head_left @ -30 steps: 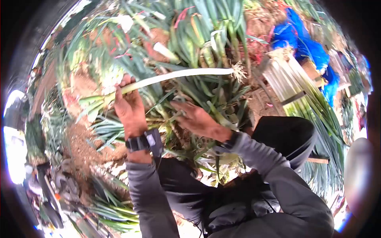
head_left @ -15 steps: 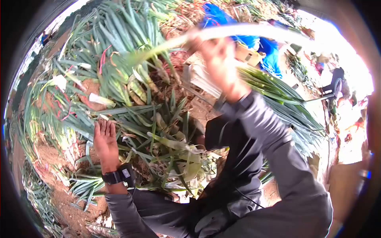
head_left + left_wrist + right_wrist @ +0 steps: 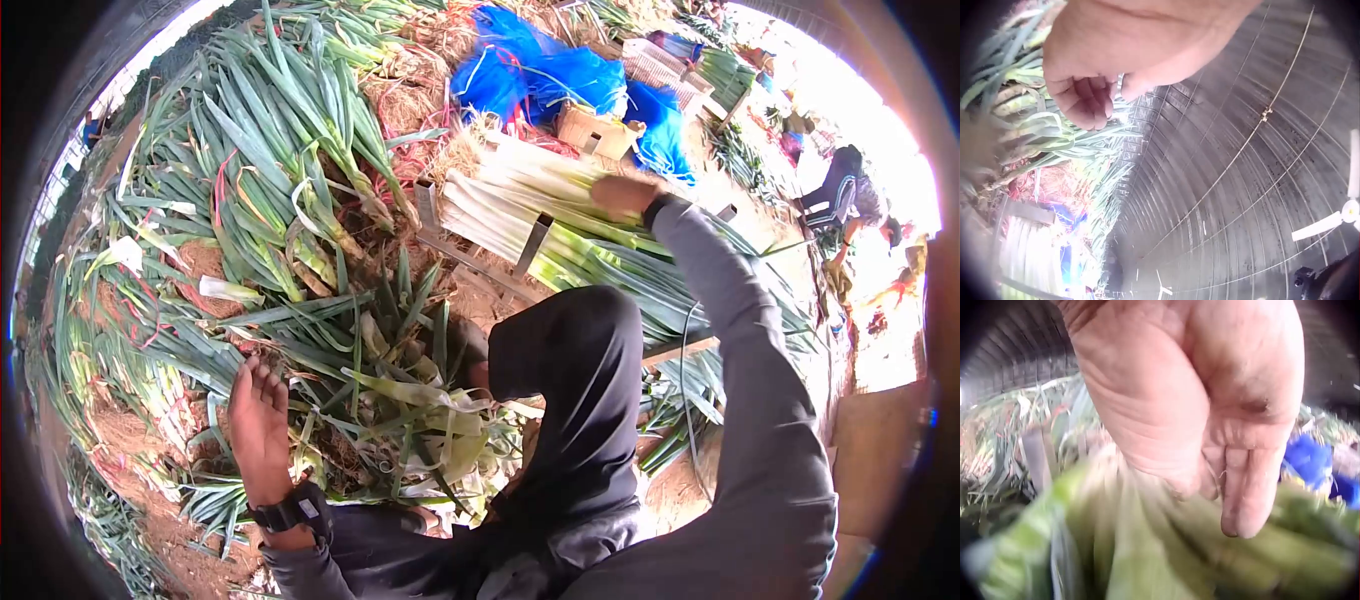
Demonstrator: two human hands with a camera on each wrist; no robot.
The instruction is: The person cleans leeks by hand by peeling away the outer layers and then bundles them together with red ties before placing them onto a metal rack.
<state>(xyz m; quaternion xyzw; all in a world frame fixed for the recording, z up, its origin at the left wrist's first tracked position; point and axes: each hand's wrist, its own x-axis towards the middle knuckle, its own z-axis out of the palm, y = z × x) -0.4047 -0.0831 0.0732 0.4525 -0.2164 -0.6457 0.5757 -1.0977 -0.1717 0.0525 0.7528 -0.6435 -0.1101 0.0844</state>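
Note:
A stack of leeks [image 3: 490,215], white stalks toward the roots and green leaves trailing right, lies in a metal rack [image 3: 533,243]. My right hand [image 3: 622,197] rests on the green part of this stack. In the right wrist view, the right hand [image 3: 1210,406] points its fairly straight fingers [image 3: 1249,512] down over blurred leek leaves [image 3: 1147,556]. To the left, my left hand [image 3: 260,425] hovers palm up near loose leaves. The left wrist view shows the left hand [image 3: 1141,50] with loosely bent fingers and nothing in them.
Untrimmed leeks [image 3: 300,130] are heaped at the back left. Peeled leaves [image 3: 440,420] lie in front of my knee [image 3: 575,340]. Blue netting [image 3: 560,80] and a cardboard box [image 3: 597,133] stand behind the rack. Another person [image 3: 850,190] is at far right.
A single leek has passed from my left hand to my right, which has swung it rightward to the stack. My left hand has dropped lower, and my view has turned right.

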